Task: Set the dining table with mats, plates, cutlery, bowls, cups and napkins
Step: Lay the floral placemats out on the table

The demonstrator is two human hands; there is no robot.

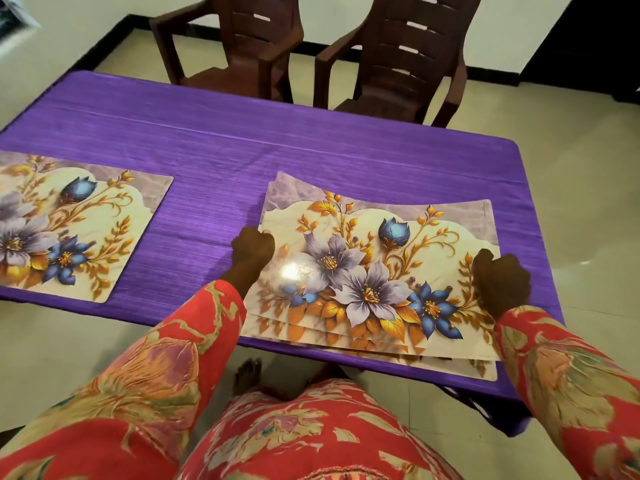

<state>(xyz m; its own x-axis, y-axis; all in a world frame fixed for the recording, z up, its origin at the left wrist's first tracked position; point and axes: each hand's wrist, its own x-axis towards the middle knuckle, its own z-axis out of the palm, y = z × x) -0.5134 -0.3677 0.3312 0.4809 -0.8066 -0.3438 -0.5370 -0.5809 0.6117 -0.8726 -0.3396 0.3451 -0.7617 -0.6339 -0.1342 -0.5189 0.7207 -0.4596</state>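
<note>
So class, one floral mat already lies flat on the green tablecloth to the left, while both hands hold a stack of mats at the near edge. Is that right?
Not quite: the tablecloth is purple, not green. The rest holds. In the head view, one floral mat lies flat to the left, while the left hand and right hand hold the stack of mats at the near edge.

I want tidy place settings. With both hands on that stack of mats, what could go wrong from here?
1. The stack is fanned and overhangs the table's near edge, so lower mats could slide off.
2. The left hand and right hand grip opposite sides; lifting the top mat may drag others along.
</note>
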